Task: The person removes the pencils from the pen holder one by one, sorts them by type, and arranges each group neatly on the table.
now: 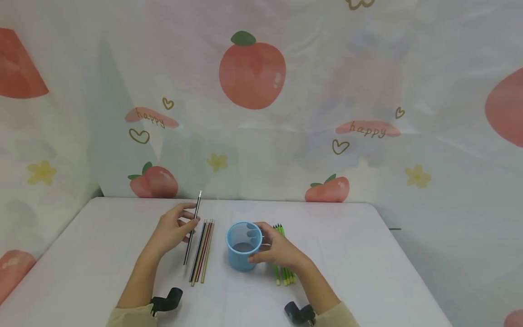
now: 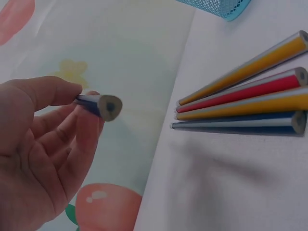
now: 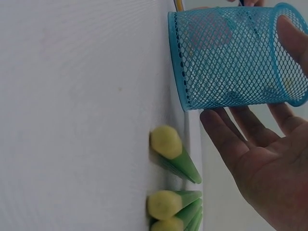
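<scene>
Between thumb and fingertips, my left hand [image 1: 171,229] pinches a dark blue and silver pencil [image 1: 189,245], held tilted over the table. Its flat end [image 2: 110,108] faces the left wrist camera. Just right of this hand lies a row of pencils [image 1: 201,256] in blue, red and yellow with silver stripes. A light blue mesh pen cup [image 1: 240,261] stands upright at the middle of the table, with nothing seen inside. My right hand [image 1: 286,252] holds the cup from its right side, thumb in front and fingers behind.
Several green pencils [image 1: 286,275] with yellow ends lie right of the cup, partly beneath the right hand in the head view. The white tabletop [image 1: 359,281] ends at a wall sheet [image 1: 261,150] printed with fruit, hearts and flowers.
</scene>
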Available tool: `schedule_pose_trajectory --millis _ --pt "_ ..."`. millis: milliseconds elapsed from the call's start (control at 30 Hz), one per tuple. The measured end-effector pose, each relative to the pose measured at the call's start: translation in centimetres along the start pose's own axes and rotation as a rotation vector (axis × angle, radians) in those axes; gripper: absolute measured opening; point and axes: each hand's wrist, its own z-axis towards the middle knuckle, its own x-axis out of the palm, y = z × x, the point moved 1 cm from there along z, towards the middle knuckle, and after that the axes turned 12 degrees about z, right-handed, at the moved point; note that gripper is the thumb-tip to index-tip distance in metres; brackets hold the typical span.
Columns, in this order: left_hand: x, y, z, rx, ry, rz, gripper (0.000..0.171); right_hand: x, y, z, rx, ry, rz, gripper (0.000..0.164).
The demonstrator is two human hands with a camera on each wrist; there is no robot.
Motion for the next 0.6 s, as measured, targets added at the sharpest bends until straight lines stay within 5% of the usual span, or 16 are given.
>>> schedule_pose_trajectory --millis 333,600 --pt "1.5 1.8 -0.1 -0.147 0.112 0.204 0.045 0.0 -0.2 0.0 -0.004 0.002 0.010 0.079" --pt "2.3 2.4 -0.2 -0.195 0.129 0.243 0.042 0.1 0.0 0.0 -0.011 0.007 0.004 0.078"
